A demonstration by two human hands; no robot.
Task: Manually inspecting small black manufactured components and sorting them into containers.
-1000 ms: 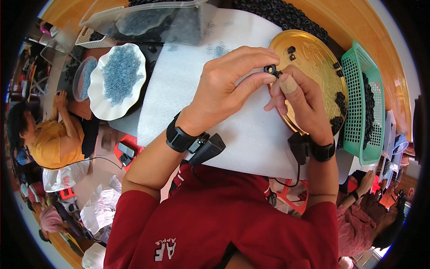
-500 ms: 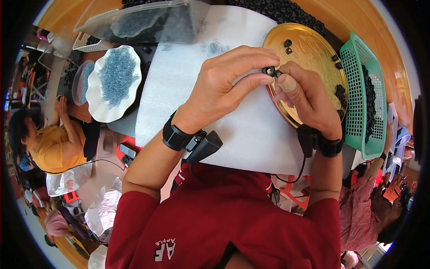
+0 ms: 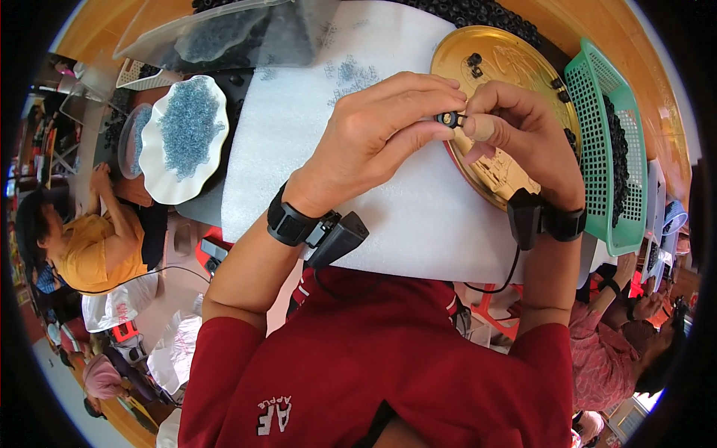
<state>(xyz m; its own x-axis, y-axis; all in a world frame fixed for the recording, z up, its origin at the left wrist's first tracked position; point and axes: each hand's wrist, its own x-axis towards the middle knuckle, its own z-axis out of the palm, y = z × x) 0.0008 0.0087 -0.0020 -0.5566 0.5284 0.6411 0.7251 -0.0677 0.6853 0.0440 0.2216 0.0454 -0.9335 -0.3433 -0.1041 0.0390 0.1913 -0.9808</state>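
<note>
A small black ring-shaped part (image 3: 448, 119) sits pinched between the fingertips of both hands. My left hand (image 3: 381, 138) grips it from the left, over the white foam sheet (image 3: 299, 149). From the right, my right hand (image 3: 523, 134) holds it with a taped thumb, above the round gold tray (image 3: 515, 60). Two small black parts (image 3: 473, 61) lie on the tray's far side. Both wrists wear black bands with devices.
A white scalloped dish (image 3: 183, 138) of tiny blue-grey pieces stands at the left. A clear plastic bag (image 3: 224, 33) of similar pieces lies at the back. A green mesh basket (image 3: 605, 142) of black parts stands at the right. Other people sit at the left and lower right.
Both hands stay together on the small black part; they have held nearly the same place over the tray's edge, with only slight finger shifts.
</note>
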